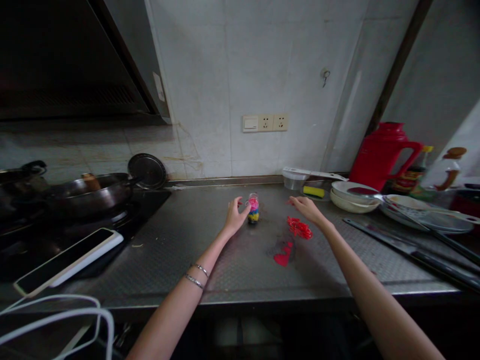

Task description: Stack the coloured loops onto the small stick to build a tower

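Note:
A small clear jar with pink, yellow and blue layers inside stands upright on the steel counter. My left hand is right beside it, fingers curled around its left side and touching or nearly touching it. My right hand hovers to the jar's right with fingers stretched out, holding nothing. Just below that hand lies a crumpled red piece, and a flat red scrap lies nearer to me.
A wok and a lid sit on the stove at left, with a phone in front. At right are stacked bowls, a red jug, a yellow sponge, plates and long utensils.

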The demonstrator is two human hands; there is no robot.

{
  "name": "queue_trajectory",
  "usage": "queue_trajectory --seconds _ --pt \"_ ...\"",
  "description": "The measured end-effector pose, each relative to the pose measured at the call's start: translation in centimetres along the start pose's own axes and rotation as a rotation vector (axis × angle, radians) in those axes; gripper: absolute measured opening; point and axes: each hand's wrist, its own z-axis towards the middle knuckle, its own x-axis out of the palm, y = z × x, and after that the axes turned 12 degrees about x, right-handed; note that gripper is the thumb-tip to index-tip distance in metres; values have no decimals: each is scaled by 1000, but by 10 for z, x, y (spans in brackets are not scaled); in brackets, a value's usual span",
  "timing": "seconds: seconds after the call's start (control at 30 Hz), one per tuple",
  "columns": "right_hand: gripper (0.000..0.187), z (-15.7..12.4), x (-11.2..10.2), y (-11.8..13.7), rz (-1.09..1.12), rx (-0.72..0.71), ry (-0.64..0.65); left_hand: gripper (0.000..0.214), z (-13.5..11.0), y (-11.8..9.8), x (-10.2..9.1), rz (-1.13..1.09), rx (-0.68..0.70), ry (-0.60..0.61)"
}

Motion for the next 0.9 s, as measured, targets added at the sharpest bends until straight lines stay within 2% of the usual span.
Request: queue_trajectory --seconds 0.1,0.2,0.3,0.37,0.47,0.57,0.9 --pt "42 -5 5 -30 -65 38 18 39 0 0 0 -6 18 1" --pt "44 -8 7 -48 -50 104 -8 35 -1 2 0 -14 12 5" --pt "50 -9 14 -58 148 176 -36 34 -1 3 -1 -22 -5 8" --pt "53 -10 20 -61 318 215 0 33 -1 4 -2 -31 -14 13" --pt "55 -14 30 -58 471 217 114 32 -2 5 -2 -41 -21 15" --pt "55 -21 36 -49 518 187 207 31 -2 5 -3 -51 -28 18" --pt "50 -43 43 -13 648 215 319 27 -2 4 -4 -79 -48 31"
